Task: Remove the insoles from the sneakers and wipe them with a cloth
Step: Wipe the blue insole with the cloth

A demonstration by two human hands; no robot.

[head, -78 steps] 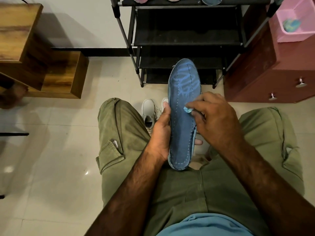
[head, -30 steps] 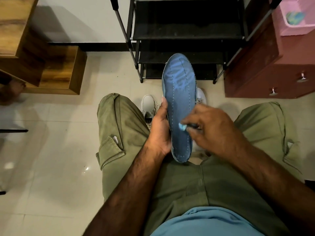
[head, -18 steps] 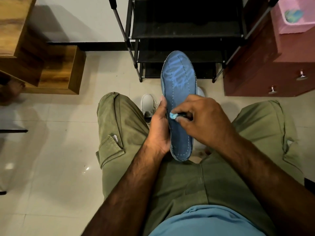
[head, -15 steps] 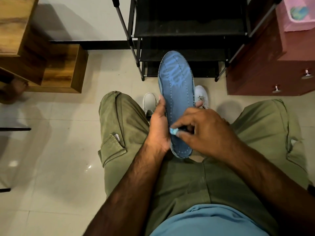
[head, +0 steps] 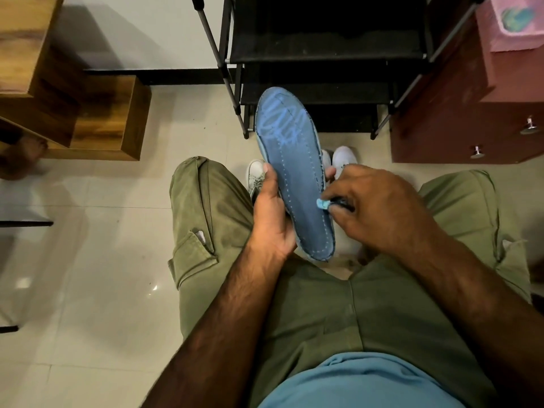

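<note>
Olive cargo trousers (head: pixel 206 219) (pocketed), blue shirt (head: pixel 362 384)

Blue insole (head: pixel 297 184) upright; cloth (head: pixel 321 204) on its rt edge.

- My left hand (head: pixel 272 219) and right hand (head: pixel 379 210) close in on the insole (head: pixel 297 178) from both sides, so no room is left between my knees.
- Under the insole, the sneakers (head: pixel 343 159) fill the floor between my legs.
- Straight ahead, the black shoe rack (head: pixel 323 54) blocks forward reach just past the insole's toe.
- On my right, the dark red cabinet (head: pixel 459 119) stands beside the rack.
- On my left, the tiled floor (head: pixel 103 260) lies open up to the wooden steps (head: pixel 97 119).
</note>
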